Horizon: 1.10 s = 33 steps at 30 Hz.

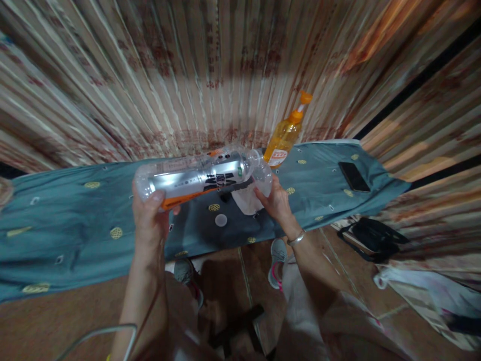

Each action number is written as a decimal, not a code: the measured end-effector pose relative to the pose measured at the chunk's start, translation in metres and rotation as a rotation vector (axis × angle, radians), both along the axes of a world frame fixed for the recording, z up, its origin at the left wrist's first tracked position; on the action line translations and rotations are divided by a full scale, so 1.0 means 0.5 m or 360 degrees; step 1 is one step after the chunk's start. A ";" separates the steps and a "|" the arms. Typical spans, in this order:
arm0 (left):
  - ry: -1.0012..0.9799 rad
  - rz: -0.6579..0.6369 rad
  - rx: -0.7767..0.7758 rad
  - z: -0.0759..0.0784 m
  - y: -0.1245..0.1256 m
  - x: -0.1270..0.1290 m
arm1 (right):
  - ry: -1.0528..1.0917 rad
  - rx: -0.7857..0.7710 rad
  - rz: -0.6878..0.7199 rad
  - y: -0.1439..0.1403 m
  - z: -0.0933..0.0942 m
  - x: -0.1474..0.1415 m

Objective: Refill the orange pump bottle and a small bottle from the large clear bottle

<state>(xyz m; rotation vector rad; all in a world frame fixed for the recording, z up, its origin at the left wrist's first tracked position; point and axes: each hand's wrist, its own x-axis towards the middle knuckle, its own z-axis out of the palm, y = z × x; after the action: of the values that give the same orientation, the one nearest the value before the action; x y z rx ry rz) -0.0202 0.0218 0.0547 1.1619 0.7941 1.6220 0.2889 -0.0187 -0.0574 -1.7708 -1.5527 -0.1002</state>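
My left hand (149,216) grips the base of a clear plastic water bottle (195,176) with a silver and orange label. The bottle lies almost level, its open neck pointing right into a clear plastic cup (263,179). My right hand (275,199) holds that cup just above the table (75,220), which is covered by a teal cloth. A small white bottle cap (221,219) lies on the cloth below the bottle. A white cloth or bag (245,200) sits under the cup.
An orange pump bottle (285,135) stands at the back of the table by the curtain. A black phone (353,176) lies on the right end. A black bag (372,236) and white bags (424,291) rest on the floor to the right.
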 end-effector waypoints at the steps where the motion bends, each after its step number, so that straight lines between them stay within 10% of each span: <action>1: -0.0016 0.0007 -0.0008 0.000 0.000 0.000 | -0.0002 0.0007 -0.0001 0.001 -0.001 0.000; 33: -0.0045 0.0013 -0.0074 0.013 -0.007 0.005 | 0.0029 -0.0036 -0.0014 -0.002 0.000 0.001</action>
<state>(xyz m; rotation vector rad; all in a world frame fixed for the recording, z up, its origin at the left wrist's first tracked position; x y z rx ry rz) -0.0176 0.0186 0.0612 1.1023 0.8153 1.6153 0.2892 -0.0195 -0.0573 -1.7914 -1.5389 -0.0705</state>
